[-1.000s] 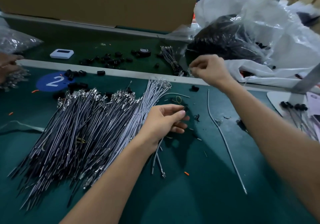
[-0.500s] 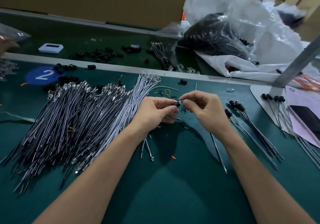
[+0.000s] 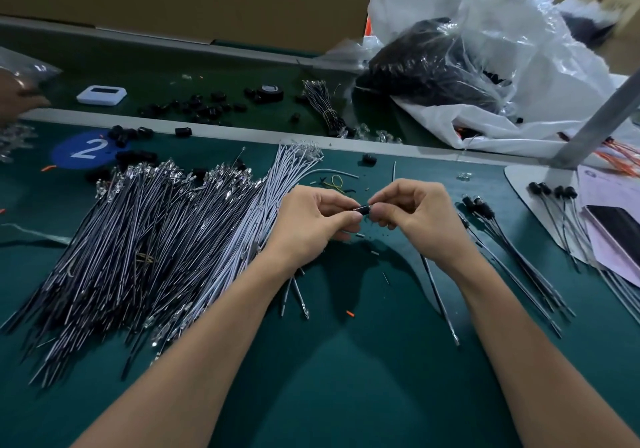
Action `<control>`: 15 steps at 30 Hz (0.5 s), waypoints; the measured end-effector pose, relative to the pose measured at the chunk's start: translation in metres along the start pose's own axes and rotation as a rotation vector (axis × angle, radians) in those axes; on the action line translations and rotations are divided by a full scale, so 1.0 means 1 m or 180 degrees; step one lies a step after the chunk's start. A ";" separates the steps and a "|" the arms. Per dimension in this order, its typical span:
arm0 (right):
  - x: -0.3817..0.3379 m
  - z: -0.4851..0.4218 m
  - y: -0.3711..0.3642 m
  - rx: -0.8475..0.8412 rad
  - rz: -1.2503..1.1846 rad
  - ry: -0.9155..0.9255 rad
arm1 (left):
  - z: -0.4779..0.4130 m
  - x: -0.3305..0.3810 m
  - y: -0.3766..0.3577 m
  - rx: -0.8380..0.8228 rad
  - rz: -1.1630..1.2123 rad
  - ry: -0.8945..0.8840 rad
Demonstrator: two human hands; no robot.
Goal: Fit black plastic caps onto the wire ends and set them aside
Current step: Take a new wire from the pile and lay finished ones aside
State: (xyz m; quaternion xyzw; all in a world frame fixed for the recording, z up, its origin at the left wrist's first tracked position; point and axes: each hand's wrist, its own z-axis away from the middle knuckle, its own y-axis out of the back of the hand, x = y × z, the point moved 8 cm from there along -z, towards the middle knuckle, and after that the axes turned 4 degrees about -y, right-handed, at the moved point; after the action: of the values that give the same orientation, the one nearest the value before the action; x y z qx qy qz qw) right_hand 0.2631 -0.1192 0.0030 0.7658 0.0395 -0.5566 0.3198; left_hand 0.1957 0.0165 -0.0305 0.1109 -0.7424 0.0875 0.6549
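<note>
My left hand (image 3: 311,220) pinches the top ends of a few thin wires (image 3: 294,295) that hang below it onto the green mat. My right hand (image 3: 417,215) pinches a small black cap (image 3: 362,209) and holds it against the wire end at my left fingertips. Whether the cap is fully seated is hidden by my fingers. A big pile of uncapped wires (image 3: 138,257) lies to the left. Several capped wires (image 3: 519,260) lie to the right. One loose wire (image 3: 440,303) lies under my right wrist.
Loose black caps (image 3: 207,108) lie scattered on the far strip, and a plastic bag of caps (image 3: 426,63) sits at the back right. A metal post (image 3: 595,118) and papers (image 3: 609,229) stand right. Another person's hand (image 3: 17,97) is at the far left edge.
My right hand came back from the far right toward my left hand with a cap. Both hands have closed together, and the cap now sits between the fingertips.
</note>
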 end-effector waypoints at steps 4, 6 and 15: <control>0.001 0.000 0.001 -0.0008 -0.0105 -0.0001 | 0.000 0.005 -0.002 -0.0052 -0.0152 -0.0130; 0.002 0.001 -0.001 -0.0047 -0.0214 -0.0020 | 0.001 0.007 -0.001 -0.0050 -0.0173 -0.0184; 0.001 0.006 -0.004 -0.0278 -0.0776 -0.0082 | 0.002 0.012 -0.005 -0.0235 -0.0101 -0.0308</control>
State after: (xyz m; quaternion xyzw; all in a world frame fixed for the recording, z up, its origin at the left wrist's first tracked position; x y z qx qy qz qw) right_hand 0.2566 -0.1192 -0.0005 0.7335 0.1524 -0.5988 0.2833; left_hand 0.1934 0.0109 -0.0187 0.1027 -0.7741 0.0442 0.6231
